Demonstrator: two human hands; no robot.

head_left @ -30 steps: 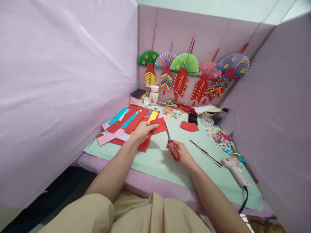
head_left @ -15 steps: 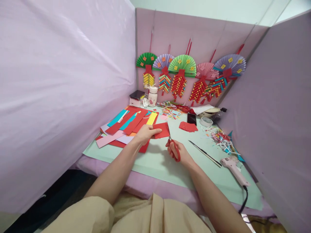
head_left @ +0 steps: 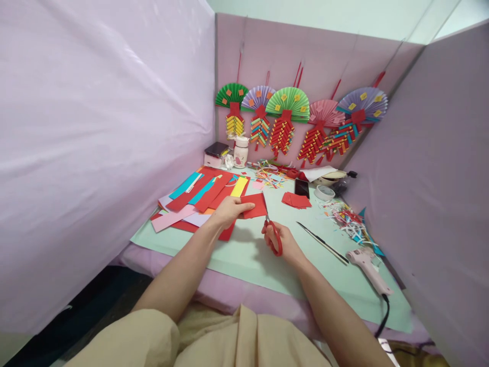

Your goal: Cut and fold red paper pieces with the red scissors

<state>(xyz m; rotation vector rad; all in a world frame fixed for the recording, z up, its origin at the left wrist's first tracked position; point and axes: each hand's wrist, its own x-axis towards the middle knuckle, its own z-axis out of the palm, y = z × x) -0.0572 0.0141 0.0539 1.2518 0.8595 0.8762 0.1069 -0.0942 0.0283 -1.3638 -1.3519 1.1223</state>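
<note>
My left hand (head_left: 229,210) pinches a piece of red paper (head_left: 255,205) above the table, thumb on top. In my right hand (head_left: 280,239) is a pair of red-handled scissors (head_left: 275,244), fingers through the loops. The blades stand upright along the paper's right edge and seem to touch it. Beyond my right hand lies a small pile of cut red paper pieces (head_left: 297,200). To the left, strips and sheets of coloured paper (head_left: 214,196) overlap, with a yellow strip (head_left: 239,186) just past my left hand.
A glue gun (head_left: 369,270) with a black cord lies at the right, near a thin black-and-white stick (head_left: 323,242). Paper scraps (head_left: 353,219), a tape roll (head_left: 324,192), a phone (head_left: 301,188) and a white bottle (head_left: 240,152) stand farther back. Paper fan ornaments (head_left: 288,104) hang behind.
Very little differs. The scissor handles in my right hand have turned slightly, while the red paper stays in my left hand at the same place.
</note>
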